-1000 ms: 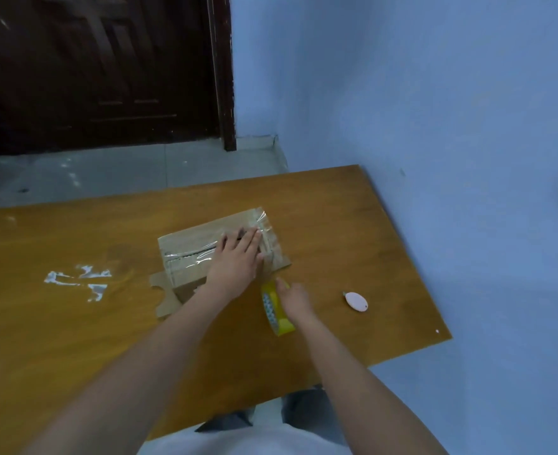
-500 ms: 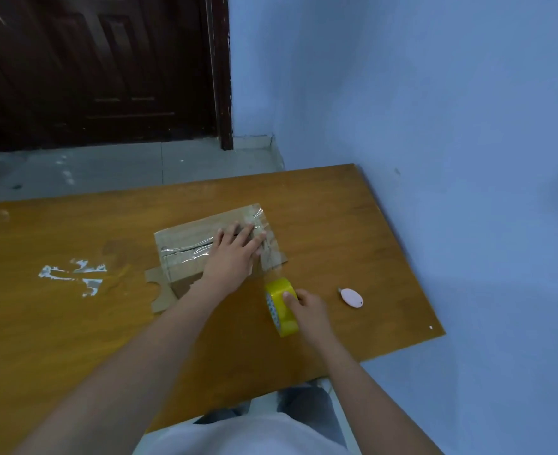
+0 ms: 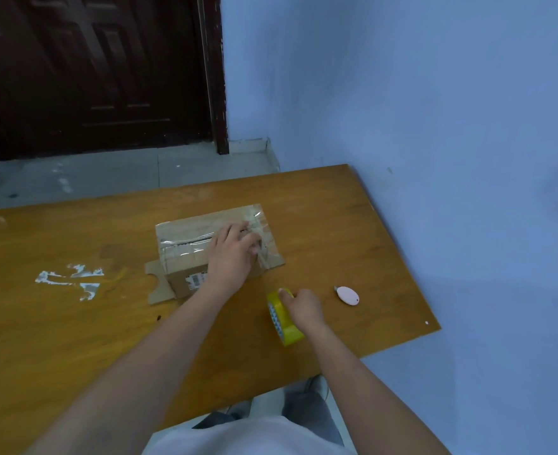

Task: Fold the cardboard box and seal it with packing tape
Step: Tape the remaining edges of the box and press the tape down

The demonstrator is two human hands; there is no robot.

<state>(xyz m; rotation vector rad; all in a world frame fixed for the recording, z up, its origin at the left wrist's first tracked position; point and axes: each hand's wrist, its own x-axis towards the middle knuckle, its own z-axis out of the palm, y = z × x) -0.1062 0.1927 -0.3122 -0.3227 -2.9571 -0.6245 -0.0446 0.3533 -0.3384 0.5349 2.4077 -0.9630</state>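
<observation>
A small brown cardboard box (image 3: 185, 238) lies in the middle of the wooden table (image 3: 74, 339), with clear tape across its top and a flap sticking out at its left. My left hand (image 3: 233, 254) rests flat on the box's right half, fingers spread over the tape. A strip of clear tape runs off the box's right edge towards the yellow tape roll (image 3: 282, 320). My right hand (image 3: 303, 307) grips that roll, which stands on edge on the table just in front of the box.
A small pink oval cutter (image 3: 348, 295) lies on the table to the right of the roll. White tape scraps (image 3: 70, 280) stick to the table at the left. A blue wall borders the table's right side; a dark door stands beyond the far edge.
My right hand has pulled the tape roll away from the box towards me, stretching out the tape. My left hand stays pressed on the box top.
</observation>
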